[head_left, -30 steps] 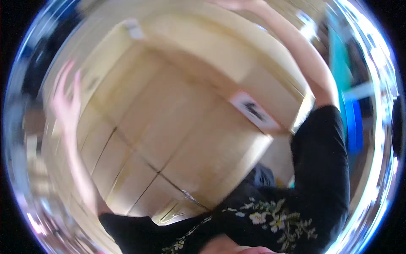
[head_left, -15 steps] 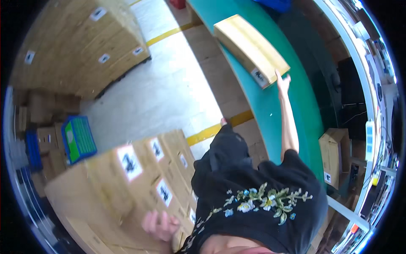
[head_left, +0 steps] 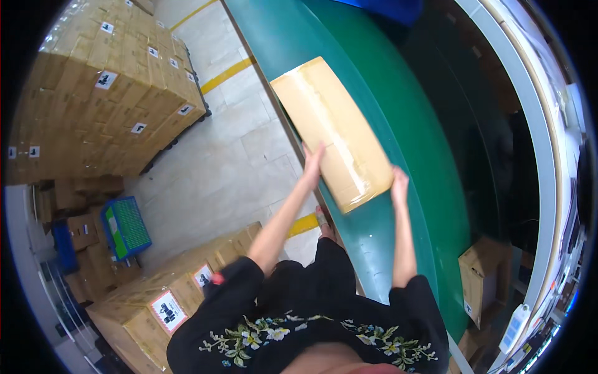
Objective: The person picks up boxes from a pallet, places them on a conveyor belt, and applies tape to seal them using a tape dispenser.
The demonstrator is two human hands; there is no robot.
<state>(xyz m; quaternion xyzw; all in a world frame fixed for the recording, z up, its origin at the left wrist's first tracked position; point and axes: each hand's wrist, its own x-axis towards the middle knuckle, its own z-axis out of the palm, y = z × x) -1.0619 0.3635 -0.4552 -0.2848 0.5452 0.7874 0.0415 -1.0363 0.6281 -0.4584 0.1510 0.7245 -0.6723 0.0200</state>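
A long taped cardboard box (head_left: 333, 131) lies slantwise on the green worktop (head_left: 430, 206), its clear tape running along the top. My left hand (head_left: 313, 161) is pressed to its left long side, the thumb over the top edge. At the near right corner, my right hand (head_left: 400, 185) grips the box, its fingers bent round the edge and partly hidden. The two hands hold the box between them.
Left of me stands a tall stack of cartons (head_left: 118, 87) on a wheeled base. Another carton stack (head_left: 143, 324) is close by my left elbow. A blue-green crate (head_left: 128, 227) sits on the floor. An open carton (head_left: 479, 280) lies right of the worktop, and a blue bin (head_left: 386, 7) is at the far end.
The box has come nearer and turned on the worktop. My left hand has moved from beside the near cartons onto the box. My right hand still holds its near end.
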